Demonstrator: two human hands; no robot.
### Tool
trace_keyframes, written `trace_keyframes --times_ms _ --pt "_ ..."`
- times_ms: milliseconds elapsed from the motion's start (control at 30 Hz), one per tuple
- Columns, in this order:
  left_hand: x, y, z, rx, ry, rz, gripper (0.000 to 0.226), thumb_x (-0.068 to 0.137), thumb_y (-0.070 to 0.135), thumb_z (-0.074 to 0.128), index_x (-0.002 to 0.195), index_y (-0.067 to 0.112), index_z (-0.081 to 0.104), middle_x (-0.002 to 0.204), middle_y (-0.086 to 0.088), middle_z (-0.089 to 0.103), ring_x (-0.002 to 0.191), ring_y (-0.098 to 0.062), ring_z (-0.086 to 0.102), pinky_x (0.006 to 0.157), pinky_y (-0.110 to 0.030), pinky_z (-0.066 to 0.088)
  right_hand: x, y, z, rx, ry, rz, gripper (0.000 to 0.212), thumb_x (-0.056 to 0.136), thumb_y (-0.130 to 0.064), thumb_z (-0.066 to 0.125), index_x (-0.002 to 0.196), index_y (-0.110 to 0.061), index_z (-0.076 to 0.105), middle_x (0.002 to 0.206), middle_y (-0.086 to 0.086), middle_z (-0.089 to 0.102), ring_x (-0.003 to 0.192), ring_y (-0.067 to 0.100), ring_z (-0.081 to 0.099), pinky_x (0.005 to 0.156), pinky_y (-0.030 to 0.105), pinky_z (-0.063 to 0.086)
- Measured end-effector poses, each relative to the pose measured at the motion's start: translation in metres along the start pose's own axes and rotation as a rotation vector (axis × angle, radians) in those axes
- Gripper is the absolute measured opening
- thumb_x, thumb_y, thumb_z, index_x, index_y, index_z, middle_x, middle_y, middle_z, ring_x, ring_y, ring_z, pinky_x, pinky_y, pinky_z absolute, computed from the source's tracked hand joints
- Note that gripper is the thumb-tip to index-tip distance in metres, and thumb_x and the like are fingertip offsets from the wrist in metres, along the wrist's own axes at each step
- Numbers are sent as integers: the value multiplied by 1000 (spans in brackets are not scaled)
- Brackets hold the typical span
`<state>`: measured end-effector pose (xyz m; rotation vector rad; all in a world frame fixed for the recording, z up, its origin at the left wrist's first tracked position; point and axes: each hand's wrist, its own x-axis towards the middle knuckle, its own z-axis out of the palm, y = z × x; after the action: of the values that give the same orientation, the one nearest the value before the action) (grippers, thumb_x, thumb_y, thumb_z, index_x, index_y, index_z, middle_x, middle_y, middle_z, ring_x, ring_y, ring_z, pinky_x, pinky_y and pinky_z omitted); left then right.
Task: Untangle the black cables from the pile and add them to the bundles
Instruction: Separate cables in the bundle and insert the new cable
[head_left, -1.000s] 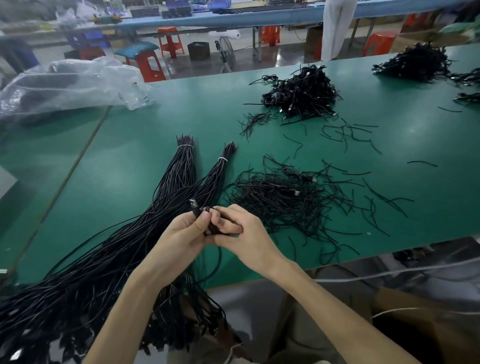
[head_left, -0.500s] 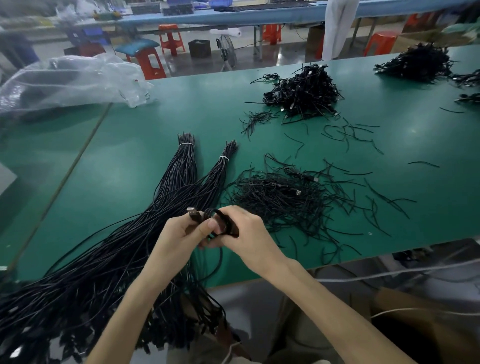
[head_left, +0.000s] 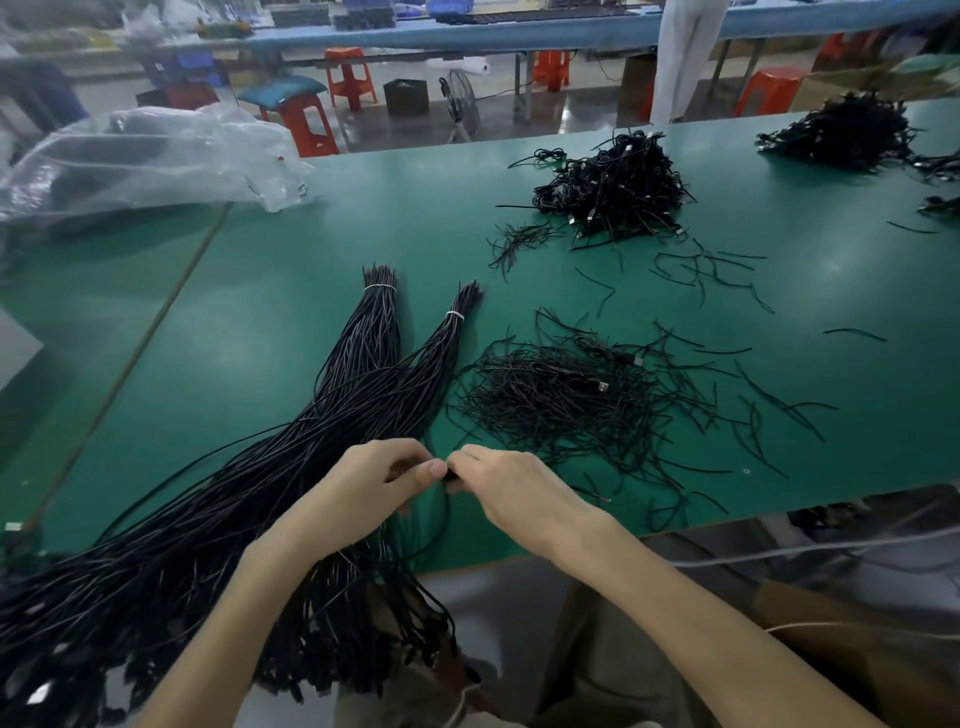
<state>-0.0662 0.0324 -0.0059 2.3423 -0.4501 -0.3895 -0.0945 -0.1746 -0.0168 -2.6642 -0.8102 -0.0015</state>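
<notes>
My left hand (head_left: 371, 480) and my right hand (head_left: 506, 491) meet above the near edge of the green table (head_left: 260, 322), and both pinch one black cable (head_left: 444, 519) that loops down between them. Two tied bundles of black cables (head_left: 382, 332) fan from the table's middle toward the lower left, each bound with a white tie. A loose pile of black cables (head_left: 566, 395) lies just right of the bundles, beyond my right hand. The cable's plug is hidden inside my fingers.
A denser heap of coiled cables (head_left: 618, 187) sits further back, another heap (head_left: 841, 130) at the far right. Short black offcuts (head_left: 701, 270) lie scattered between them. A crumpled clear plastic bag (head_left: 150, 156) lies at the back left. Red stools stand beyond the table.
My hands dropped slightly toward the table edge. The metal plug and small coil seen earlier between my fingers are now hidden. The cable now hangs in a loop below my hands.
</notes>
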Motion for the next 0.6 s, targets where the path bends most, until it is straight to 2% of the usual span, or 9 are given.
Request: trace_keyframes --times_ms 100,167,233,300,400,433,500,567,600 --pt "4 6 3 109 -136 -14 45 101 59 38 94 24 65 78 6 69 59 -5 62 60 -22 51 2 1 -4 -95 22 -50 19 100 2 42 110 -9 55 100 6 56 86 26 59 64 35 38" --pt "7 8 6 186 -129 -2 45 107 54 32 90 22 59 73 6 63 55 -6 52 56 -21 45 5 5 -5 -144 16 -60 20 98 4 42 109 -9 53 103 6 57 91 26 59 66 36 41" --pt "9 7 9 212 -112 26 44 109 51 29 86 23 55 73 0 60 58 -13 50 59 -29 44 9 10 -4 -176 17 -62 19 99 2 46 111 -11 53 107 5 58 99 24 59 75 36 47" --pt "11 5 14 182 -51 32 42 110 46 30 82 23 51 72 -2 60 62 -22 52 62 -37 44 12 16 -3 -257 73 -73 15 104 -13 52 119 -13 54 115 1 60 109 22 58 90 33 45" --pt "19 -3 19 104 182 -44 43 110 38 36 76 16 51 65 2 57 56 -18 47 56 -36 38 14 24 -3 -415 282 36 52 95 -36 65 139 -14 51 137 3 55 132 24 48 110 41 36" --pt "23 -6 19 28 257 -88 44 110 35 38 75 12 52 63 2 55 55 -17 45 56 -36 36 14 26 -4 -398 379 99 59 91 -39 68 141 -12 50 140 5 52 135 25 44 111 44 34" --pt "29 -11 15 -128 344 -151 44 110 27 39 72 8 51 59 2 48 54 -17 39 54 -36 32 16 33 -3 -305 528 206 55 89 -36 70 134 -11 51 133 7 51 126 25 44 104 40 35" --pt "33 -11 14 -276 361 -206 42 109 24 39 72 9 51 54 8 42 51 -14 33 49 -32 28 18 47 -2 -210 546 316 37 96 -30 65 126 -11 53 122 5 53 112 25 46 93 34 35" --pt "34 -10 15 -343 351 -236 40 109 24 38 73 9 51 52 10 40 49 -12 31 46 -29 26 18 55 -1 -161 494 382 30 101 -29 60 124 -11 53 120 5 53 111 25 47 92 34 34"
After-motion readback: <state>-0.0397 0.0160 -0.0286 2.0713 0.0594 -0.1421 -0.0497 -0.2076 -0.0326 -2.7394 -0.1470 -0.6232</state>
